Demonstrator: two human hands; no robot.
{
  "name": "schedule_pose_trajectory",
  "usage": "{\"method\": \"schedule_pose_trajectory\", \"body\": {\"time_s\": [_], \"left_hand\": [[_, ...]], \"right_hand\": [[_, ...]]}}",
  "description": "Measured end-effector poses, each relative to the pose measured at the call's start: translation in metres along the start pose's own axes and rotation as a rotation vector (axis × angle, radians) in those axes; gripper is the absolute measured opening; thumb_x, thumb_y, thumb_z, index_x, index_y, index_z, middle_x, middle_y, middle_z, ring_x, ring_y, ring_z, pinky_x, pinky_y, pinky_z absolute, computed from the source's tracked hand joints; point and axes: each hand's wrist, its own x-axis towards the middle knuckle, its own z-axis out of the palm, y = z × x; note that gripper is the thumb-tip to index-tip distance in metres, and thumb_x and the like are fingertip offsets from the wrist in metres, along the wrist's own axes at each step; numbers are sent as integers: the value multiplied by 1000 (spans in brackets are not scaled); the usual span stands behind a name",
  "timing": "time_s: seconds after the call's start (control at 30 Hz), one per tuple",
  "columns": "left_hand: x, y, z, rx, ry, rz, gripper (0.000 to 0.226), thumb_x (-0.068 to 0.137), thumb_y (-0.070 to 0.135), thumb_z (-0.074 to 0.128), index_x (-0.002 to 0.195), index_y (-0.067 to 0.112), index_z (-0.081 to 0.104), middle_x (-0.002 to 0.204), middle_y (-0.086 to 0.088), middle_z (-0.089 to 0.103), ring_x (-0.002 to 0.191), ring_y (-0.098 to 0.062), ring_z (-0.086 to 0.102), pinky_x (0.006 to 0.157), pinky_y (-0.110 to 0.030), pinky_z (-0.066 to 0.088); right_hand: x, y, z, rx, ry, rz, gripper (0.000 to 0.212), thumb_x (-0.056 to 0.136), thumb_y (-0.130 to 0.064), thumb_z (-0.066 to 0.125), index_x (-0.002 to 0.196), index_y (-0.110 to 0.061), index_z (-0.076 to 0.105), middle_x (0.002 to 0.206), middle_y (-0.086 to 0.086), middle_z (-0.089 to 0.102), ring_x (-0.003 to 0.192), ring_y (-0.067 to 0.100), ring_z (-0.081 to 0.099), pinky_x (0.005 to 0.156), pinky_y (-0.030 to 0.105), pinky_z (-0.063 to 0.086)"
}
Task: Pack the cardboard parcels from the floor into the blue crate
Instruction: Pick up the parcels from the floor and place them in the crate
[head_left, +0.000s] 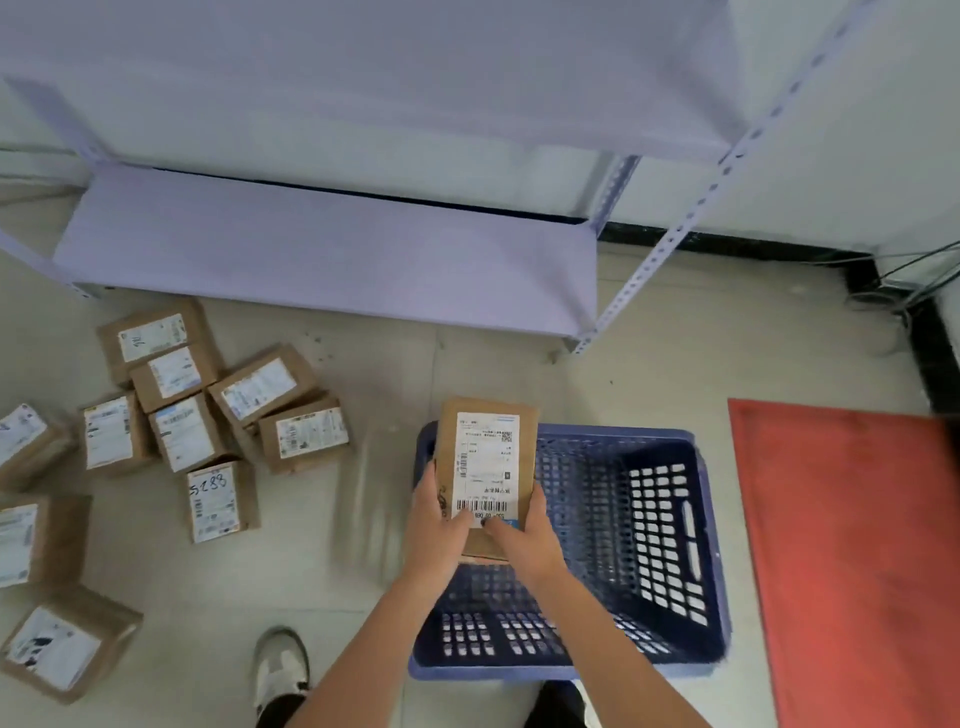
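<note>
A brown cardboard parcel (485, 457) with a white shipping label is held upright over the left part of the blue crate (701, 551). My left hand (436, 525) grips its lower left edge and my right hand (524, 535) grips its lower right, thumbs on the label. The crate's perforated floor shows no parcels inside. Several more labelled parcels (218, 410) lie scattered on the floor to the left, one marked with handwriting (215, 501).
A pale purple metal shelf rack (322, 254) stands beyond the crate, its front post (644, 275) close to the crate's far side. A red mat (852, 545) lies right of the crate. My white shoe (280, 670) stands by the crate's near left corner. Cables (904, 280) run along the right wall.
</note>
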Motion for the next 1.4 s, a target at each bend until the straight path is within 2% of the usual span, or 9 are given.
{"method": "schedule_pose_trajectory", "body": {"time_s": [0.13, 0.23, 0.37, 0.6, 0.77, 0.93, 1.1, 1.23, 1.4], "left_hand": [[-13, -13, 77, 41, -16, -65, 74, 83, -1, 53, 145, 23, 21, 146, -1, 38, 133, -18, 38, 104, -27, 35], [-12, -30, 118, 33, -70, -113, 77, 83, -3, 54, 146, 23, 18, 147, -1, 37, 134, -20, 37, 111, -41, 35], [-2, -52, 148, 56, -73, -106, 79, 79, -10, 54, 145, 21, 22, 144, -6, 37, 133, -20, 36, 109, -45, 37], [32, -115, 175, 74, -67, -145, 81, 85, -4, 53, 147, 29, 13, 145, -8, 34, 131, -22, 37, 108, -46, 36], [72, -159, 199, 87, 15, -136, 77, 87, -6, 49, 148, 26, 14, 149, -4, 33, 136, -18, 34, 110, -35, 34], [107, -187, 211, 285, 106, -133, 74, 89, -5, 42, 148, 22, 6, 154, -6, 24, 140, -22, 27, 113, -44, 31], [109, -192, 217, 533, 123, -133, 81, 86, -7, 44, 147, 10, -7, 157, -10, 7, 144, -25, 11, 119, -39, 17], [102, -186, 225, 662, 190, -134, 86, 87, 6, 53, 147, 15, -8, 157, -8, 4, 144, -25, 12, 113, -42, 30], [99, -182, 230, 744, 96, -142, 94, 83, 9, 62, 147, 21, -5, 157, -4, 2, 145, -24, 5, 115, -39, 26]], "right_hand": [[5, 44, -67, -18, 0, 58, 87, 84, -27, 61, 149, -25, 5, 142, 3, 44, 123, 23, 48, 103, 40, 42], [20, 72, -98, -10, 19, 109, 85, 86, -33, 59, 149, -27, 4, 137, -1, 47, 118, 21, 50, 99, 35, 43], [45, 102, -116, 8, 34, 173, 77, 89, -36, 54, 149, -30, 5, 135, 3, 46, 116, 24, 50, 101, 45, 45], [95, 144, -107, 71, 53, 259, 66, 92, -30, 49, 147, -36, 14, 134, 6, 48, 115, 25, 50, 100, 49, 45], [153, 175, -95, 45, 77, 256, 58, 94, -33, 40, 146, -38, 16, 132, 6, 52, 110, 24, 52, 100, 48, 45], [193, 193, -75, 73, 62, 258, 58, 93, -34, 40, 146, -37, 16, 131, 5, 52, 110, 24, 51, 98, 42, 43], [209, 203, -61, 99, 65, 280, 59, 93, -37, 40, 146, -37, 13, 135, 9, 50, 108, 26, 50, 89, 36, 40], [219, 200, -61, 100, 70, 271, 61, 93, -37, 41, 146, -38, 12, 136, 10, 49, 103, 24, 49, 93, 39, 44], [224, 192, -56, 71, 13, 288, 63, 94, -39, 40, 146, -43, 6, 149, 5, 35, 127, 30, 43, 91, 38, 41]]}}
